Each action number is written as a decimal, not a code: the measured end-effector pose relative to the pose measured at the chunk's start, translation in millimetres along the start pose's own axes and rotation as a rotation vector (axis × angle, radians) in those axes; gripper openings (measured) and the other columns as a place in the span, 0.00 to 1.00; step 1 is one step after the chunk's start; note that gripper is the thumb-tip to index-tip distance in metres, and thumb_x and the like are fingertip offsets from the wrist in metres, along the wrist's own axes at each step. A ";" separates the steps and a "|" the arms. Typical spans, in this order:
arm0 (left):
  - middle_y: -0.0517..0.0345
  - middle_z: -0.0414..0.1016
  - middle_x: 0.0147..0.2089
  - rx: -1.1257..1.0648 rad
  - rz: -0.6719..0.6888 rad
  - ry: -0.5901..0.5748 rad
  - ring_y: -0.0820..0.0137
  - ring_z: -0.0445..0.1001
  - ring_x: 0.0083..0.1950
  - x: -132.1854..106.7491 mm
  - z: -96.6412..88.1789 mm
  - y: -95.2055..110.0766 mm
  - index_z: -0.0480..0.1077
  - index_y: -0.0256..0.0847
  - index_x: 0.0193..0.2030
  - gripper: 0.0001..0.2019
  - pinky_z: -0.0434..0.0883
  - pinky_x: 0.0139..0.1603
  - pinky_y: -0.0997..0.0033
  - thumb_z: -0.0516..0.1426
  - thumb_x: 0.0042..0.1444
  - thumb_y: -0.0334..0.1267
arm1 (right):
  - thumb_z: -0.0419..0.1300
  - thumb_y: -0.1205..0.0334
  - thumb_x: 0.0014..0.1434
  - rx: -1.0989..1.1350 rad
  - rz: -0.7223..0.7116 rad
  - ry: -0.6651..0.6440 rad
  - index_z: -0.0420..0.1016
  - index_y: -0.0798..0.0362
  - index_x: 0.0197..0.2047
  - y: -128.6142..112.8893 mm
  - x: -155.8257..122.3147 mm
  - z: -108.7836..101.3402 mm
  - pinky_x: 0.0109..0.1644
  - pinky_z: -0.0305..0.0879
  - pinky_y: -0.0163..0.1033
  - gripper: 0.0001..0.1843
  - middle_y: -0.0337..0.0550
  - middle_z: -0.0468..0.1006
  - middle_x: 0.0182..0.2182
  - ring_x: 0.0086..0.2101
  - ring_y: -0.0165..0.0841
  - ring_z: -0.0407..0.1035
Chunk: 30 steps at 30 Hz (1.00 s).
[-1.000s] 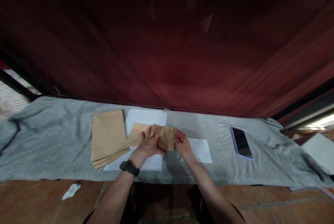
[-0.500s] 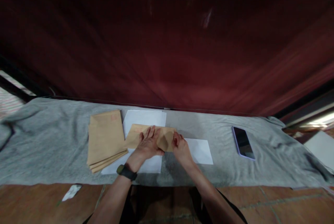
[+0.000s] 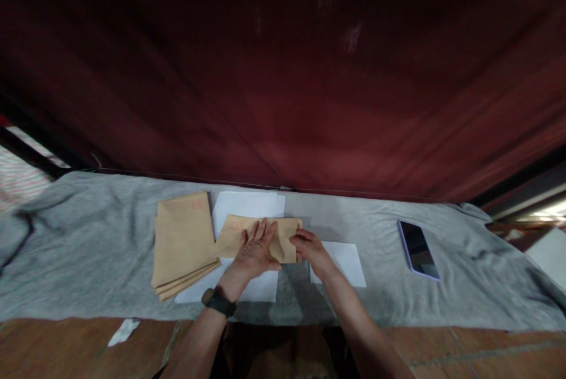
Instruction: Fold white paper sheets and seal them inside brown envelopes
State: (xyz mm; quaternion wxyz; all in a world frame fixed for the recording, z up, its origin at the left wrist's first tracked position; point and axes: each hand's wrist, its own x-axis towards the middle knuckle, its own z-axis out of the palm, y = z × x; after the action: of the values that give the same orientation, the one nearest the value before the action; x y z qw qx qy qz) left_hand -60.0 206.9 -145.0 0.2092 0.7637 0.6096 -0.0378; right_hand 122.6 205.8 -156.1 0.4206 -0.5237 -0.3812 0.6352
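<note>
A brown paper envelope [image 3: 230, 237] with faint red print lies crosswise over white sheets of paper [image 3: 247, 204]. My left hand [image 3: 256, 249], with a dark watch on its wrist, lies on the envelope with fingers spread, pressing it down. At the envelope's right end, my right hand [image 3: 308, 246] pinches the edge between thumb and fingers. A smaller folded white paper [image 3: 347, 264] sits just right of that hand, partly behind the forearm. To the left rests a stack of brown envelopes [image 3: 183, 240], slightly fanned at the bottom.
A phone [image 3: 419, 250] in a purple case lies on the grey cloth [image 3: 375, 220] at the right. Behind the cloth-covered surface hangs a dark red curtain [image 3: 283, 102]. A white scrap [image 3: 124, 332] is on the tiled floor [image 3: 57, 346] below the front edge.
My right hand has shifted its pinch on the envelope's right end, which now lies flatter and straighter. My left hand stays on the envelope. The view has tilted slightly.
</note>
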 end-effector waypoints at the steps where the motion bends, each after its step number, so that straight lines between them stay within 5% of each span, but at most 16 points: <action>1: 0.44 0.30 0.78 -0.005 0.003 0.007 0.50 0.30 0.78 0.0 0.5 0.0 0.39 0.45 0.76 0.58 0.38 0.73 0.40 0.66 0.43 0.51 | 0.66 0.54 0.40 0.037 0.033 -0.024 0.76 0.53 0.33 -1.6 -1.1 1.4 0.30 0.62 0.33 0.15 0.35 0.75 0.24 0.26 0.30 0.68; 5: 0.46 0.29 0.79 -0.020 0.032 0.032 0.51 0.30 0.78 -1.6 0.9 1.9 0.39 0.49 0.76 0.58 0.38 0.73 0.41 0.68 0.42 0.49 | 0.69 0.54 0.39 0.126 0.136 -0.100 0.76 0.53 0.36 1.2 -2.5 10.6 0.29 0.64 0.35 0.20 0.36 0.77 0.25 0.26 0.32 0.71; 10: 0.46 0.30 0.79 0.036 0.117 0.132 0.50 0.30 0.78 -8.4 -5.0 5.7 0.40 0.50 0.76 0.59 0.37 0.72 0.38 0.69 0.41 0.47 | 0.69 0.57 0.40 0.156 0.026 -0.107 0.77 0.53 0.40 3.6 -5.3 17.0 0.32 0.67 0.36 0.21 0.41 0.82 0.33 0.31 0.35 0.74; 21: 0.49 0.27 0.79 0.095 0.385 0.287 0.48 0.29 0.78 -29.7 -15.9 17.4 0.35 0.53 0.76 0.58 0.30 0.72 0.37 0.67 0.46 0.53 | 0.71 0.55 0.45 0.078 0.051 -0.295 0.77 0.51 0.48 -41.5 -39.0 -50.4 0.45 0.70 0.41 0.26 0.44 0.82 0.42 0.40 0.38 0.76; 30: 0.49 0.41 0.77 0.013 0.493 0.284 0.46 0.39 0.77 -37.5 -14.5 29.5 0.36 0.54 0.76 0.60 0.35 0.74 0.41 0.69 0.43 0.55 | 0.72 0.54 0.45 0.053 0.092 -0.319 0.79 0.53 0.43 -39.6 -51.5 -77.2 0.42 0.69 0.38 0.22 0.44 0.82 0.37 0.36 0.35 0.75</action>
State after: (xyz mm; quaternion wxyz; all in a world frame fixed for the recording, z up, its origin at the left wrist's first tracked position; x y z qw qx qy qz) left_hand -44.5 172.8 -112.0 0.1196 0.8879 0.4283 0.1175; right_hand 209.1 175.2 -114.1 0.3390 -0.4217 -0.4019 0.7387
